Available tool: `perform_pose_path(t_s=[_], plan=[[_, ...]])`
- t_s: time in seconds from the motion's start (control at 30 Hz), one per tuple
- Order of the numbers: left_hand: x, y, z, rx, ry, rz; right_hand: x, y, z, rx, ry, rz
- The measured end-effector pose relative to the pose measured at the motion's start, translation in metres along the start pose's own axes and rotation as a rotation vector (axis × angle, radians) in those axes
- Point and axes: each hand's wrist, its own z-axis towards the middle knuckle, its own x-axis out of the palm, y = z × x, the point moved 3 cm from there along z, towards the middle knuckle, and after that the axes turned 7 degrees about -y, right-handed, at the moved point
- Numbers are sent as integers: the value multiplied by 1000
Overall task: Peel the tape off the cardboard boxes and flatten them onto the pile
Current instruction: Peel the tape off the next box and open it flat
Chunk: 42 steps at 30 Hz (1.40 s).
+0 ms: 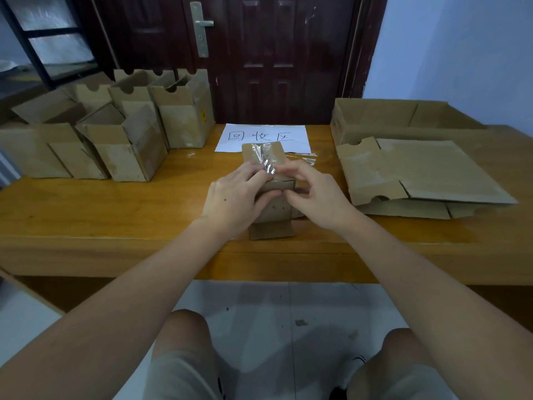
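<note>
A long wooden table (115, 215) carries everything, and the grip sits at its middle, just above the near edge. Well to the left of the grip stands a cluster of upright open cardboard boxes (121, 131), touching one another, flaps raised. To the right of the grip lies the pile (427, 180) of flattened cardboard, with an open shallow carton (375, 116) behind it, near the back edge. Just beyond the grip lies a white sheet of paper (265, 137) with handwritten characters. In the grip itself is a small cardboard box (268, 160), resting on the table, one flap spread flat toward the person. The left hand (233, 200) has its fingers curled over the box's top and its thumb pressed against the near face, gripping it. The right hand (317, 194) curls beside it on the right, its fingertips pinching a crinkled strip of clear tape (266, 164) that runs along the box's top. A few loose scraps of tape (302, 157) lie on the table just right of the box, near the paper's corner.
</note>
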Motion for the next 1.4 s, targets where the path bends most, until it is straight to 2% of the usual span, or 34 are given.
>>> perform_pose_path(t_s=[0.2, 0.37, 0.6, 1.0, 1.13, 1.3, 1.4], plan=[[-2, 1, 0, 8, -6, -32, 2, 6, -1, -250, 16, -401], [-1, 3, -1, 2, -7, -48, -2, 10, -2, -389, -9, -433], [0, 7, -4, -20, 75, -77, 3, 15, -8, -522, -69, -608], [-4, 2, -6, -93, 120, -133, 11, 18, -4, -440, -43, -770], [-6, 1, -5, -94, 115, -153, 11, 19, -5, -392, -54, -719], [-8, 0, -3, -84, 140, -149, 6, 24, -6, -241, 10, -672], [-9, 1, -2, -43, 154, -95, 3, 28, -6, -222, 37, -688]])
